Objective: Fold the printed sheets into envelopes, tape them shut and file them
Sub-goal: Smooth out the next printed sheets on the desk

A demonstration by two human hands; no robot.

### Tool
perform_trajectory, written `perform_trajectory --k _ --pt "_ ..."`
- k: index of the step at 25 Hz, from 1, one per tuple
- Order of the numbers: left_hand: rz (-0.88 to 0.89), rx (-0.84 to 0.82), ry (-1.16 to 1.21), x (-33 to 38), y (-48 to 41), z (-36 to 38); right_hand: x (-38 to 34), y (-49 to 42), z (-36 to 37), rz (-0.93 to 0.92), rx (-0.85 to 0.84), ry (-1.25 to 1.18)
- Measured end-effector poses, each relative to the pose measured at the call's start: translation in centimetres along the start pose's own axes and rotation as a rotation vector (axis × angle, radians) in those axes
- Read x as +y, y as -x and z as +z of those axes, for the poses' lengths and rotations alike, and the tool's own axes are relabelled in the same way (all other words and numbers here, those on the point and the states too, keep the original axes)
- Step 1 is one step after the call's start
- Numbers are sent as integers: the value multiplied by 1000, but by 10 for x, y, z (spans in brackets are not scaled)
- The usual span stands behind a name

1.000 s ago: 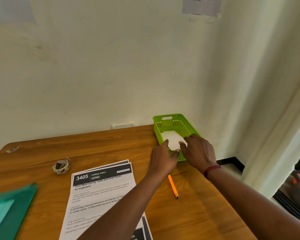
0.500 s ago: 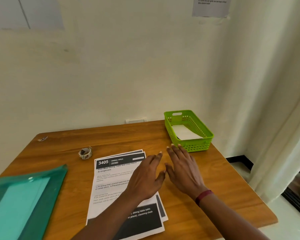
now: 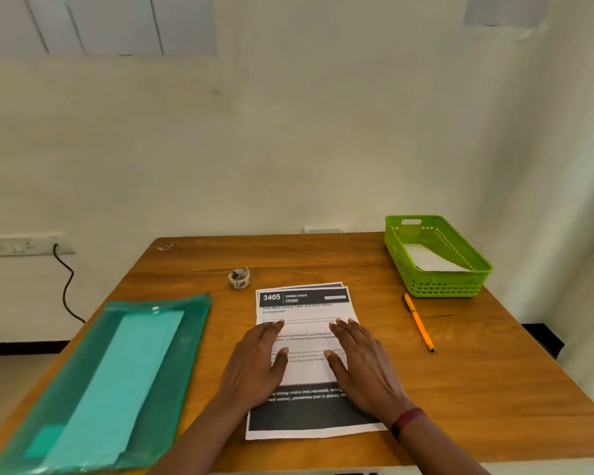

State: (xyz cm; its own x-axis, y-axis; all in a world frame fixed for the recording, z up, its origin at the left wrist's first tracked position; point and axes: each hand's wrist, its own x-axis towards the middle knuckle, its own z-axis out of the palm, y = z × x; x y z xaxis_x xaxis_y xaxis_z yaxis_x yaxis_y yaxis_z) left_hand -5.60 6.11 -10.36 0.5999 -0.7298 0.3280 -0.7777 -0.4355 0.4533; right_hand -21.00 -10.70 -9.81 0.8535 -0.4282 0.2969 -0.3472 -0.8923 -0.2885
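Touching sheets [image 3: 305,315], left hand [image 3: 257,366], right hand [image 3: 366,366] flat

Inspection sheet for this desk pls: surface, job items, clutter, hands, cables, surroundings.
Surface: wooden table, bare wood showing at right.
Job's things: printed sheets stacked flat near the front edge; tape roll behind them; green basket at the far right corner, white folded paper inside; teal plastic folder at left.
Clutter: orange pencil right of the sheets; small scrap near the far edge.
Hands: left hand and right hand lie flat on the sheets, fingers straight, gripping nothing.
Cables: black cable hangs from the wall socket, off the table.
Surroundings: pale wall; paper notice top right.
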Motion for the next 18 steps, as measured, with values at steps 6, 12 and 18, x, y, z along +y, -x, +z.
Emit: perform_trajectory --k 6,12,18 --pt "-27 -3 12 -37 -14 -8 -3 -17 9 -37 -28 -49" --pt "-2 8 31 -50 -53 -1 19 -65 1 -37 10 -46" --pt "-7 -140 -45 -49 -93 2 36 -115 -7 -57 -290 80"
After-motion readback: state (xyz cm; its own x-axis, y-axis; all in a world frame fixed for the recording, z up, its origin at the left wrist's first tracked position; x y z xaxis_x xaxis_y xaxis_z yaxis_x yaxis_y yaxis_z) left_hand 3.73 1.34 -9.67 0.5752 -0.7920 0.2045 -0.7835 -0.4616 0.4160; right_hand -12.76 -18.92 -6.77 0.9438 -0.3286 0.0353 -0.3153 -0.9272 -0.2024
